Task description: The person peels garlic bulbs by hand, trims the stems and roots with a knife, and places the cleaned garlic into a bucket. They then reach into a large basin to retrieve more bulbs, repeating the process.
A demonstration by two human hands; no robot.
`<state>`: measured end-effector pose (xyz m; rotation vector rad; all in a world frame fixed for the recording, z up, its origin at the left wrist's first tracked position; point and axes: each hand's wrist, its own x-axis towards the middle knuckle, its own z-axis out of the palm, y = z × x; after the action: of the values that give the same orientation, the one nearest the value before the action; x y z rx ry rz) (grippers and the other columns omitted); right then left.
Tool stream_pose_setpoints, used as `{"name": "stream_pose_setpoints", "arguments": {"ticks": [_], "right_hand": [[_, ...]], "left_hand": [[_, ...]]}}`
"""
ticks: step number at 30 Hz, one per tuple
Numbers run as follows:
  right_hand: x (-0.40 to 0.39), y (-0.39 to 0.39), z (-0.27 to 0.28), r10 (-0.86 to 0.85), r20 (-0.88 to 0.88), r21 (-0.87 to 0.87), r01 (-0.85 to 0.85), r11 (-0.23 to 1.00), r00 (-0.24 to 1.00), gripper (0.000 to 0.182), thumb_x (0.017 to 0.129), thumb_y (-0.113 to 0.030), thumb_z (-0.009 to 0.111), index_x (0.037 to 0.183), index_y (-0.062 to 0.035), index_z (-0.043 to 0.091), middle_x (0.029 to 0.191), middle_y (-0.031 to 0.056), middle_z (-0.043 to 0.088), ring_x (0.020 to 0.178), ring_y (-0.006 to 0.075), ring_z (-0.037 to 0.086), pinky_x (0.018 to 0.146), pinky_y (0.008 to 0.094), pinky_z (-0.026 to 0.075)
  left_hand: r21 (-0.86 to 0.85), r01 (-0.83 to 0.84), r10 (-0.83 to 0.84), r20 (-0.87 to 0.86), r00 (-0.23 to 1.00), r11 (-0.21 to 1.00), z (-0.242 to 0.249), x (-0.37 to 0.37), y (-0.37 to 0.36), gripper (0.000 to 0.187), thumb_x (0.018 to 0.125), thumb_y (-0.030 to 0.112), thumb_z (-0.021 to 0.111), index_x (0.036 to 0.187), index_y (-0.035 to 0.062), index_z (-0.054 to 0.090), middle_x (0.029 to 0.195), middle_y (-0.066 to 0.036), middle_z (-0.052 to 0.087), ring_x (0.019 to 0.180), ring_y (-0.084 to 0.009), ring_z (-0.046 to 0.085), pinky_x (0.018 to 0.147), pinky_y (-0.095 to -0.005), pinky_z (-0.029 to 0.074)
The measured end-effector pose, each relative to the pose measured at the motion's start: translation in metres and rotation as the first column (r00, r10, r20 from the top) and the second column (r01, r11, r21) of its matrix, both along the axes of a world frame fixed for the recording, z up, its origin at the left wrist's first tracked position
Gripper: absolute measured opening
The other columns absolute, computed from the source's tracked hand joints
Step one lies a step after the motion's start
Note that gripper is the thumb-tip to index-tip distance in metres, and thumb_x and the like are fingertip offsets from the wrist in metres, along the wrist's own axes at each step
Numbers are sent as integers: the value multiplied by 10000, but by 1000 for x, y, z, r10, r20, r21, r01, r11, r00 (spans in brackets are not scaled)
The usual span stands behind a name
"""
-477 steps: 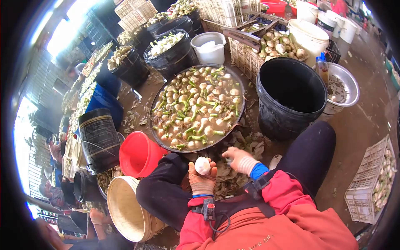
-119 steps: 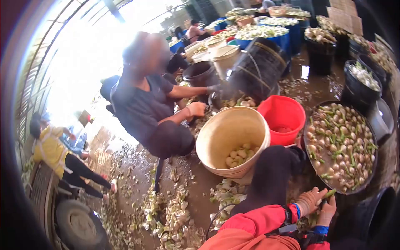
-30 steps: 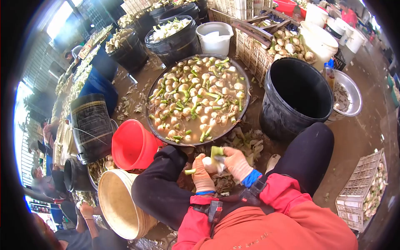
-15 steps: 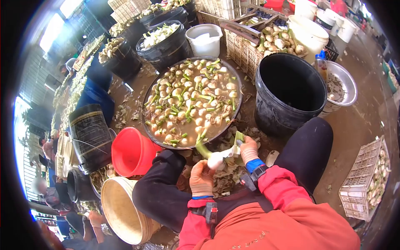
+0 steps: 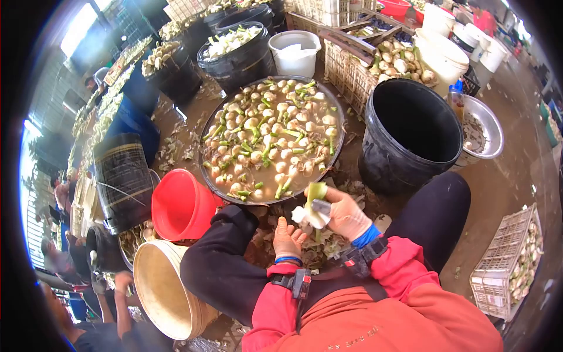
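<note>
My left hand point(image 5: 288, 239) is half open, palm up, fingers apart, with nothing visible in it. To its right, my right hand point(image 5: 345, 216) is closed on a strip of green and white peel point(image 5: 315, 195). A small grey piece point(image 5: 321, 206) sticks out by its thumb; whether it is a tool cannot be made out. Just beyond both hands stands a wide round tub point(image 5: 206, 170) of brown water, full of pale bulbs point(image 5: 275, 129) with short green stems. Loose skins point(image 5: 328, 249) lie beneath my hands, between my legs.
A tall black bucket point(image 5: 375, 152) stands right of the tub. On the left are a red bucket point(image 5: 179, 205) and a cream bucket point(image 5: 155, 293) on its side. A crate of bulbs point(image 5: 498, 270) sits far right. Another person's arm point(image 5: 122, 305) shows at lower left.
The white bulb between my hands has left my left hand, whose fingers have opened. My right hand has shifted slightly left, still gripping peel. The view has turned a little.
</note>
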<state>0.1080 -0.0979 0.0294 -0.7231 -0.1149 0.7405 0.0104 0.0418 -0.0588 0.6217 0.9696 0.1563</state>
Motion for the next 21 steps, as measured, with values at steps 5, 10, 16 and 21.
{"name": "stream_pose_setpoints", "arguments": {"ticks": [5,10,16,21], "right_hand": [[29,-26,19,-153,2,12,152,988,988,337,822,68,544,1155,17,560,1037,86,628,927,185,615,808,286,512],[21,-16,-53,920,94,-983,-111,146,380,418,786,-98,541,1198,-162,572,1055,92,647,961,234,619,830,355,483],[-1,2,-87,916,-160,-986,-93,-135,368,457,787,-174,517,1244,-198,519,1152,131,595,1058,315,567,879,392,453],[-6,28,-135,891,-277,-961,-91,-262,360,409,852,-359,521,1140,-80,600,1131,159,600,1028,310,585,870,390,455]], "left_hand": [[149,-96,115,-126,985,984,-14,-2,6,616,834,381,634,1317,82,394,1252,-177,476,1045,-349,533,822,-467,475],[205,-203,219,-57,974,958,1,4,3,346,846,297,636,1125,111,551,898,-40,585,762,-196,564,653,-352,496],[205,-152,173,-85,981,967,17,10,-6,302,885,241,594,1138,78,559,896,-21,568,715,-131,550,615,-268,496],[232,-117,127,-27,992,966,15,13,-8,274,902,199,569,1141,67,558,878,-7,554,703,-104,537,600,-238,487]]}}
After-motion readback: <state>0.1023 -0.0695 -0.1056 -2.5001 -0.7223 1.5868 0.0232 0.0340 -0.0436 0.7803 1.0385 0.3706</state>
